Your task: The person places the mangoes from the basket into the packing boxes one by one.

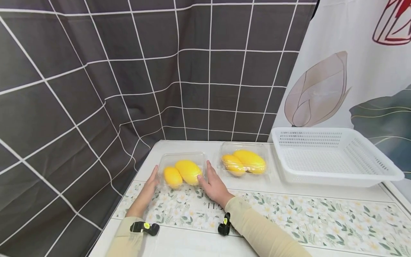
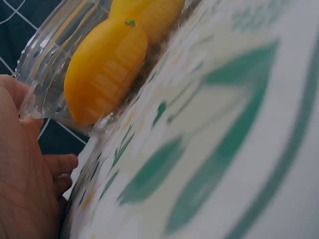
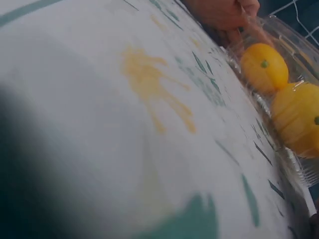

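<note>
A clear plastic clamshell box [image 1: 181,156] with two yellow, mango-like fruits [image 1: 189,172] inside is on the table between both hands. My left hand [image 1: 148,191] holds its left side; in the left wrist view the upper part of the hand meets the box's edge, while other fingers [image 2: 62,164] curl below it. At the right side is my right hand [image 1: 214,184], thumb over the front corner and fingers along the wall. The right hand barely shows in the right wrist view, where the box and fruits [image 3: 264,67] appear at the right.
A second clear box [image 1: 244,145] with yellow fruits sits right of the held one. Beyond it stands a white perforated plastic basket [image 1: 324,178]. A floral-patterned cover [image 1: 308,217] lies across the white table, and a dark checked curtain [image 1: 192,71] hangs behind.
</note>
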Demonstrator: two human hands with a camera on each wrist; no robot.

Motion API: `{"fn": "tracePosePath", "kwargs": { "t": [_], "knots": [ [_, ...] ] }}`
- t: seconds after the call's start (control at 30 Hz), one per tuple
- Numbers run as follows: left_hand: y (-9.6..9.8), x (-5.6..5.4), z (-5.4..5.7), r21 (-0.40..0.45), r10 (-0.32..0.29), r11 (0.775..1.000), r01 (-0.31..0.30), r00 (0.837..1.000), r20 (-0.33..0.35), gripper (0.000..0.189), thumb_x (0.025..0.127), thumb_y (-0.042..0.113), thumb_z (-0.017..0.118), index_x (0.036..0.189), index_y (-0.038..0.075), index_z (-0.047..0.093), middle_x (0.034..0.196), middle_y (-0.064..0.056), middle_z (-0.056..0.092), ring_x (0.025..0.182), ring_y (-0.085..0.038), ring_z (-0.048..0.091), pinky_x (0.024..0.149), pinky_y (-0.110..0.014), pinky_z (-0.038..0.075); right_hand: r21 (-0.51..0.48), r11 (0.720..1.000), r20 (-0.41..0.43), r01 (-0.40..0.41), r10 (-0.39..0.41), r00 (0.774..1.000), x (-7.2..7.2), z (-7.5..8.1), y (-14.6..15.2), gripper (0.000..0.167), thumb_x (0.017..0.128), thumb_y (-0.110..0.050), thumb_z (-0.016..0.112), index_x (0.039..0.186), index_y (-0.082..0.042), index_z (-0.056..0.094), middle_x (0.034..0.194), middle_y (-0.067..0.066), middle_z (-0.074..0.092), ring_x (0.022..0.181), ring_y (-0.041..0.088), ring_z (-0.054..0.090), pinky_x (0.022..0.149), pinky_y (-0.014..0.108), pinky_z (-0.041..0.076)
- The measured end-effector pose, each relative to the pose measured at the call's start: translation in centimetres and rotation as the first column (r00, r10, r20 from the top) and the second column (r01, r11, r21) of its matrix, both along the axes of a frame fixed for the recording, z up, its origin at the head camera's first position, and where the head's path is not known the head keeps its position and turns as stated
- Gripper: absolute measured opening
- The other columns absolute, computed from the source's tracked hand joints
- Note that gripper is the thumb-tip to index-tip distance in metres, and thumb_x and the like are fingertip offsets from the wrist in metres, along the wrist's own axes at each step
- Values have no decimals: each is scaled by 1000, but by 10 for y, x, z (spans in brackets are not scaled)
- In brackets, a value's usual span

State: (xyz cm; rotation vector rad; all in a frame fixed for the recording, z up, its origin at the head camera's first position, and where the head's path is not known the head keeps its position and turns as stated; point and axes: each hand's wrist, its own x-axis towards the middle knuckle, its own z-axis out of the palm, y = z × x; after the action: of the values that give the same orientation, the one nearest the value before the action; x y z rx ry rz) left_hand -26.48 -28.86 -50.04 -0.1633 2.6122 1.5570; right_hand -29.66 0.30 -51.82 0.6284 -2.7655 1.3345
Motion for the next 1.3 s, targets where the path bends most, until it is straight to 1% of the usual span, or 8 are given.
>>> {"fn": "tracePosePath", "kwargs": {
  "t": [0.13, 0.23, 0.3, 0.37, 0.47, 0.6, 0.93, 1.3],
  "knots": [
    [8, 3, -1, -155, 81, 984, -82, 997, -18, 63, 107, 37, 22, 165, 24, 2, 170, -15, 1, 154, -42, -5, 118, -69, 0, 0, 998, -36, 68, -68, 997, -1, -1, -5, 84, 107, -60, 25, 160, 3, 8, 165, 21, 20, 152, 35, 23, 124, 48, 23],
    [15, 2, 1, -310, 58, 947, -84, 994, -93, 61, 108, 32, 17, 163, 7, 9, 167, -20, 12, 153, -44, 3, 121, -63, 1, 27, 993, -28, 112, -111, 993, -3, 0, -7, 80, 108, -57, 19, 160, 4, 14, 164, 21, 24, 152, 34, 24, 125, 48, 20],
    [20, 0, 1, -366, 53, 926, -95, 991, -123, 61, 108, 29, 14, 161, 0, 13, 165, -24, 15, 152, -46, 6, 123, -58, -1, 37, 991, -19, 125, -124, 992, -4, 0, -9, 78, 108, -55, 16, 159, 4, 19, 164, 19, 26, 152, 34, 25, 125, 49, 17],
    [25, -2, 0, -362, 72, 925, -111, 990, -121, 64, 108, 35, 10, 160, -1, 15, 165, -27, 14, 153, -46, 4, 124, -56, -5, 47, 990, 0, 134, -134, 991, -5, 1, -9, 76, 109, -54, 12, 159, 2, 23, 164, 17, 27, 152, 34, 24, 126, 50, 14],
    [33, -4, -1, -273, 129, 952, -141, 990, -61, 68, 106, 46, 7, 163, 9, 11, 167, -25, 5, 153, -44, -7, 122, -55, -14, 52, 987, 2, 151, -151, 988, -8, 1, -10, 75, 109, -52, 7, 158, 1, 26, 164, 15, 29, 151, 36, 25, 125, 52, 13],
    [41, -7, -2, -238, 130, 961, -138, 990, -49, 64, 107, 39, 9, 164, 11, 6, 167, -24, 2, 153, -43, -9, 121, -54, -16, 63, 983, -3, 170, -170, 985, -11, 0, -11, 71, 110, -47, 6, 158, 1, 26, 164, 14, 29, 151, 38, 26, 125, 54, 14],
    [47, -14, -6, -231, 167, 956, -183, 982, -85, 67, 106, 45, -3, 164, 10, 1, 169, -18, 2, 154, -41, -11, 121, -55, -16, 14, 974, 50, 224, -225, 973, -20, 2, -21, 60, 110, -31, 10, 158, -1, 28, 163, 12, 32, 151, 35, 27, 125, 53, 13],
    [50, -22, -8, -200, 225, 949, -244, 968, -111, 64, 106, 41, -2, 164, 13, 3, 169, -15, 7, 153, -42, -11, 119, -56, -20, -12, 962, 44, 273, -272, 961, -27, 0, -27, 59, 110, -28, 11, 157, 0, 31, 162, 12, 34, 150, 36, 29, 125, 55, 14]
  ]
}}
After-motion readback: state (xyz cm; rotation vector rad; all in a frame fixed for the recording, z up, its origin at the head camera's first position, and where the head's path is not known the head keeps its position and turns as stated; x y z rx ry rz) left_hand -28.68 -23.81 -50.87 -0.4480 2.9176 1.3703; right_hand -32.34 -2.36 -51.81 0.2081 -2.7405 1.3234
